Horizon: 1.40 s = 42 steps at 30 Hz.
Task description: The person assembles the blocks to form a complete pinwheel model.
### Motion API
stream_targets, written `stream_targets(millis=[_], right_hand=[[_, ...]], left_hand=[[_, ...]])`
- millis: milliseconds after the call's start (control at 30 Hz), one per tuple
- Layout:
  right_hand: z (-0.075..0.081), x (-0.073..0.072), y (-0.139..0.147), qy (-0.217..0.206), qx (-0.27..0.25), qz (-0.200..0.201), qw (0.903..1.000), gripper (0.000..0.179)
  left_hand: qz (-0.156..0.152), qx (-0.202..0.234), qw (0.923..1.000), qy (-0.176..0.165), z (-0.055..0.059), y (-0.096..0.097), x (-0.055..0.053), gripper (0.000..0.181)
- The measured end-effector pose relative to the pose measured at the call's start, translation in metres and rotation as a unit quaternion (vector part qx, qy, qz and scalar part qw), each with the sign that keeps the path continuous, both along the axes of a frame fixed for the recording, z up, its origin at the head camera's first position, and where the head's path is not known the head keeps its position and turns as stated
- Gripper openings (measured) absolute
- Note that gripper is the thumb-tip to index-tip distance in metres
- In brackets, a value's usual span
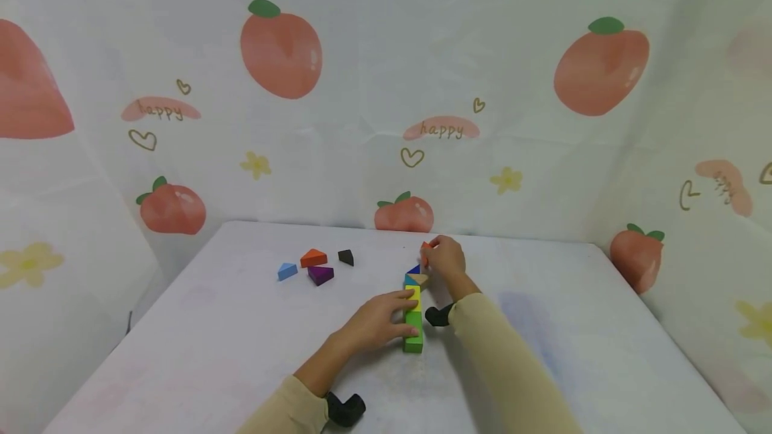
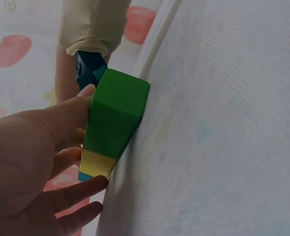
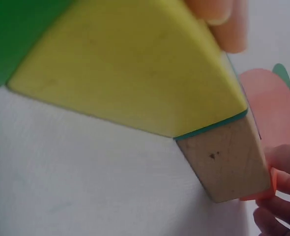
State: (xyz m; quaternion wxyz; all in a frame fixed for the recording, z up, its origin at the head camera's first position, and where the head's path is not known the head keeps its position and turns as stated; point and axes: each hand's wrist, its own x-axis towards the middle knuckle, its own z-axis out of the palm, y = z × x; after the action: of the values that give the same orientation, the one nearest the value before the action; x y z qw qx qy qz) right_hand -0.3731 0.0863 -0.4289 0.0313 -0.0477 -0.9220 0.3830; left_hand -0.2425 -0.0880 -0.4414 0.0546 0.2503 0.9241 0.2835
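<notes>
A green block (image 1: 413, 345) and a yellow block (image 1: 413, 292) lie end to end in a row on the table. Past the yellow one come a teal piece (image 1: 409, 280), a tan triangular block (image 1: 421, 280) and a dark blue triangular block (image 1: 414, 270). My left hand (image 1: 375, 320) rests its thumb against the green block and its fairly straight fingers along the yellow one. At the row's far end, my right hand (image 1: 449, 260) pinches an orange-red block (image 1: 425, 254), whose edge shows behind the tan block in the right wrist view.
Off to the left lie a red triangular block (image 1: 313, 258), a light blue block (image 1: 287, 271), a purple triangular block (image 1: 321, 275) and a black block (image 1: 346, 257). Behind the white table (image 1: 241, 367) hangs a cloth (image 1: 362, 86) printed with peaches.
</notes>
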Motion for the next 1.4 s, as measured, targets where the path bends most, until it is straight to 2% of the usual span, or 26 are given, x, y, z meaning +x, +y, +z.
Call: stream_targets(millis=[267, 600, 967, 1400], right_hand=[[-0.003, -0.001, 0.007, 0.008, 0.001, 0.012, 0.9999, 0.025], [-0.010, -0.003, 0.015, -0.018, -0.033, 0.003, 0.9993, 0.025], [-0.012, -0.001, 0.009, -0.039, -0.058, 0.008, 0.9975, 0.028], [-0.016, 0.000, 0.004, -0.034, -0.076, 0.056, 0.9950, 0.026]], left_hand=[[0.001, 0.003, 1.0000, -0.004, 0.000, 0.001, 0.000, 0.059], [-0.002, 0.001, 1.0000, -0.001, 0.001, 0.001, 0.001, 0.058], [0.005, -0.002, 1.0000, -0.006, 0.002, 0.001, 0.000, 0.059], [-0.004, -0.002, 1.0000, 0.005, 0.001, 0.000, -0.001, 0.058]])
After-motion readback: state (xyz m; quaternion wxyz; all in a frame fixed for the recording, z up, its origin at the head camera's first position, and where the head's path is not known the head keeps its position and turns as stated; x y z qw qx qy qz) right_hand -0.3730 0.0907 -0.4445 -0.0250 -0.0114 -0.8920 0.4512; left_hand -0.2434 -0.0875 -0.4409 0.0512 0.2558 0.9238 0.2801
